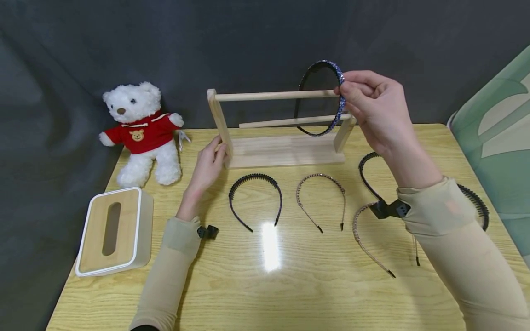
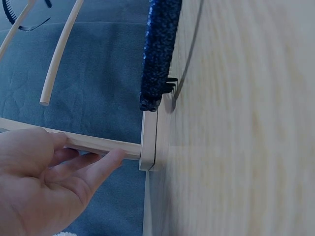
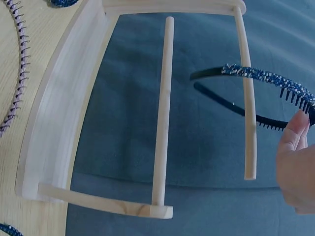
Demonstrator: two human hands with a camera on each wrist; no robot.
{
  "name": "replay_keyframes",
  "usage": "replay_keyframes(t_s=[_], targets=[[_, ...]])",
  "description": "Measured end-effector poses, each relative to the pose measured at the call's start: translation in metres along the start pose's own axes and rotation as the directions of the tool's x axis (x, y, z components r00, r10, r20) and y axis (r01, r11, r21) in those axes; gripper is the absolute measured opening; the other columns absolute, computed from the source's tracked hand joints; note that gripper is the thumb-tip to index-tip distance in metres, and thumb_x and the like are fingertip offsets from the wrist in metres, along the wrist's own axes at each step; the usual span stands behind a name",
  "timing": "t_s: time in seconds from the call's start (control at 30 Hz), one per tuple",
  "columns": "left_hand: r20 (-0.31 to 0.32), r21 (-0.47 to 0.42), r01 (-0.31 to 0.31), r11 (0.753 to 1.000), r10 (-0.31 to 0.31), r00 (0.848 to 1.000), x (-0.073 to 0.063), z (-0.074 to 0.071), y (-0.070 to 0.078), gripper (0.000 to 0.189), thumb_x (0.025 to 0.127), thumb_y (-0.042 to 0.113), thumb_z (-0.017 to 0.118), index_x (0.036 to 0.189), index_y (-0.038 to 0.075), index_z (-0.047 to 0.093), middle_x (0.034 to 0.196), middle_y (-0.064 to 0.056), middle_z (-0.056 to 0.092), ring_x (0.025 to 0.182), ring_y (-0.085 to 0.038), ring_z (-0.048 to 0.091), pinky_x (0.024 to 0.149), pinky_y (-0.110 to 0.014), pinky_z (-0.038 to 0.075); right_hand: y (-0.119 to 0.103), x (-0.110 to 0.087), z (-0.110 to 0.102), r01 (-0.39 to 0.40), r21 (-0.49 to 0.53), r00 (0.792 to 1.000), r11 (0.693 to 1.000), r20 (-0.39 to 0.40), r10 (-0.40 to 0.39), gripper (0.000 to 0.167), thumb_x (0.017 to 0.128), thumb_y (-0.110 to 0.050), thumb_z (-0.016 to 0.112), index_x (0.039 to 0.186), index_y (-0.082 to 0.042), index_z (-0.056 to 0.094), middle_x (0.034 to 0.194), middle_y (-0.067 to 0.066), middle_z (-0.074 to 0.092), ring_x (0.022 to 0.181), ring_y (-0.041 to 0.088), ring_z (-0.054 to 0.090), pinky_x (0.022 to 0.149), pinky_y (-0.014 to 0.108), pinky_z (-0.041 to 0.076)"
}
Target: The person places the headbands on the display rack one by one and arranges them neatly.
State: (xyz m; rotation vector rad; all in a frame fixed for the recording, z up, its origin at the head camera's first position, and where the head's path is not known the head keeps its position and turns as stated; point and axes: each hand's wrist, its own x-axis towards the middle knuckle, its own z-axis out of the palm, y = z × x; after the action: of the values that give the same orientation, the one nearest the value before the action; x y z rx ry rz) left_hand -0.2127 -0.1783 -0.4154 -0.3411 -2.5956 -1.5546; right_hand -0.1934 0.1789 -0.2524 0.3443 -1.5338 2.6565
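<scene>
My right hand [image 1: 378, 103] pinches a blue sequined headband [image 1: 341, 103] between thumb and fingers. Raised above the table, the headband has the upper rod [image 1: 261, 96] of a wooden rack [image 1: 285, 152] running between its two arms, near the rod's free right end. In the right wrist view, small comb teeth line the inside of the sequined headband [image 3: 275, 77]. My left hand [image 1: 207, 165] grips the rack's left post [image 1: 219, 115] low down. The left wrist view has the fingers and thumb of the left hand [image 2: 54, 182] around that post. The lower rod [image 1: 273, 123] joins the right post.
On the table in front of the rack lie a dark toothed headband [image 1: 256, 176] and a pinkish beaded headband [image 1: 320, 175]. More headbands lie under my right forearm, including another beaded one [image 1: 357, 230]. At left are a white teddy bear [image 1: 142, 142] and a tissue box [image 1: 112, 230].
</scene>
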Motion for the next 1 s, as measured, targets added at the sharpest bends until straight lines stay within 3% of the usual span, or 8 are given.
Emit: replay_keyframes(t_s=[0.27, 0.57, 0.73, 1.0], targets=[[0.000, 0.004, 0.004, 1.000, -0.004, 1.000, 0.000, 0.000, 0.001, 0.043, 0.117, 0.012, 0.044, 0.158, -0.002, 0.048, 0.146, -0.030, 0.058, 0.125, -0.044, 0.067, 0.099, -0.044, 0.065, 0.007, 0.001, 0.011, 0.015, -0.044, 1.000, 0.999, 0.022, -0.015, 0.016, 0.093, 0.007, 0.078, 0.108, 0.012, 0.074, 0.090, 0.016, 0.079, 0.083, 0.019, 0.073, 0.070, 0.021, 0.061], [0.011, -0.004, 0.001, 1.000, -0.001, 1.000, 0.000, 0.000, -0.002, 0.043, 0.117, 0.010, 0.044, 0.158, -0.002, 0.047, 0.146, -0.030, 0.058, 0.126, -0.045, 0.066, 0.100, -0.045, 0.064, 0.013, 0.002, 0.022, 0.012, -0.080, 0.999, 0.997, 0.052, -0.007, 0.020, 0.094, 0.004, 0.079, 0.112, 0.010, 0.074, 0.094, 0.016, 0.079, 0.086, 0.021, 0.076, 0.076, 0.022, 0.066], [0.013, -0.029, 0.015, 0.999, -0.015, 1.000, 0.000, 0.000, -0.001, 0.044, 0.117, 0.010, 0.042, 0.159, -0.002, 0.046, 0.150, -0.030, 0.054, 0.130, -0.045, 0.063, 0.104, -0.043, 0.062, 0.017, 0.004, 0.029, -0.008, -0.100, 0.998, 0.995, 0.062, 0.014, 0.016, 0.097, 0.006, 0.073, 0.113, 0.008, 0.075, 0.096, 0.016, 0.080, 0.089, 0.021, 0.077, 0.079, 0.024, 0.067], [0.010, -0.057, 0.018, 0.998, -0.018, 1.000, 0.001, 0.000, -0.001, 0.044, 0.118, 0.011, 0.042, 0.159, -0.004, 0.046, 0.150, -0.030, 0.054, 0.131, -0.046, 0.061, 0.106, -0.044, 0.060, 0.029, 0.008, 0.042, 0.025, -0.130, 0.995, 0.991, 0.104, -0.011, 0.016, 0.101, 0.010, 0.067, 0.114, 0.006, 0.076, 0.094, 0.013, 0.079, 0.090, 0.021, 0.077, 0.079, 0.023, 0.066]])
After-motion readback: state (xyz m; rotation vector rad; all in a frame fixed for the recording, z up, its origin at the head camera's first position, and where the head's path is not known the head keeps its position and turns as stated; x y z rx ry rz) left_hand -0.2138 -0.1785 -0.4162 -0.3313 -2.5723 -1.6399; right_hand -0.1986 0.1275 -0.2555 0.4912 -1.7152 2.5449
